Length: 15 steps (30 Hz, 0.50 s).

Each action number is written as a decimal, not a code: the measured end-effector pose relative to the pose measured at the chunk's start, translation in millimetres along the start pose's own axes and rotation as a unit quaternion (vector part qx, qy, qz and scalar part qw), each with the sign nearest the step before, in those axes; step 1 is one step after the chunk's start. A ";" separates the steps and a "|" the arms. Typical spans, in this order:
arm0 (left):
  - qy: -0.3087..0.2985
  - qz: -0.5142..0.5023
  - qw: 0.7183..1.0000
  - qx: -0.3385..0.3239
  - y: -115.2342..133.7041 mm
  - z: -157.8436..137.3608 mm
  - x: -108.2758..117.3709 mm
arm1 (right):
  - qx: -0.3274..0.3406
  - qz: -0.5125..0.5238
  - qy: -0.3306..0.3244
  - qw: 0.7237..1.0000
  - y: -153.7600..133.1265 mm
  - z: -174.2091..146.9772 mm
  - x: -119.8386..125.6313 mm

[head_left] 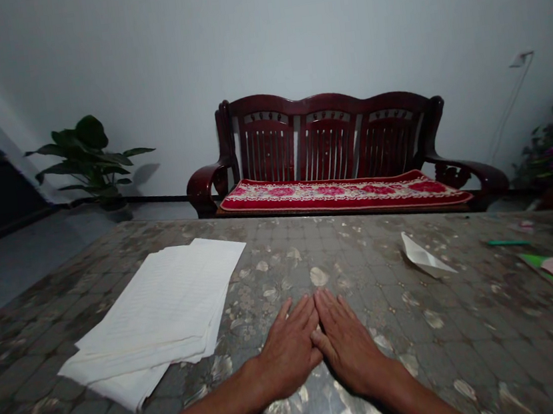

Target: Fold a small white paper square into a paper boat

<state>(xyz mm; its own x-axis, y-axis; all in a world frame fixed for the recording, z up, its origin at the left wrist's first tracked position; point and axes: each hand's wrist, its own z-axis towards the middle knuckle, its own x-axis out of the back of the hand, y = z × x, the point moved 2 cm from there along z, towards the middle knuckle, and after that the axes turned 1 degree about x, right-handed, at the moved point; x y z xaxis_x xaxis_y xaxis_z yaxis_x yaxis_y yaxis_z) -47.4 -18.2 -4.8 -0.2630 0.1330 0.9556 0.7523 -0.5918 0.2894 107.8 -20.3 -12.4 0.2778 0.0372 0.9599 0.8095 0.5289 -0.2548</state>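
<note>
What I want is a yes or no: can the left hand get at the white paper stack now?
Probably yes: the left hand lies palm down on the tabletop, the white paper stack is to its left, and only the tabletop's pattern shows between them.

You've got a smooth, glossy tabletop here, matt paper in those sheets, polished wood shining on the bench, cloth in its seat mat!
</note>
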 end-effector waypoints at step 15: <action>0.005 0.052 0.998 -0.031 -19.0 -14.4 4.7 | 0.007 -0.039 -0.039 0.998 15.2 -13.6 19.8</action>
<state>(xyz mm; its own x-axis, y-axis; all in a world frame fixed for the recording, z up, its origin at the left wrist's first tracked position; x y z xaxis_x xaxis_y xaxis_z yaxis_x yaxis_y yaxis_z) -71.6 -17.8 -6.6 -0.1920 0.0615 0.9795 0.7368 -0.6502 0.1852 132.6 -23.0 1.1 0.1737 0.0611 0.9829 0.8190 0.5453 -0.1786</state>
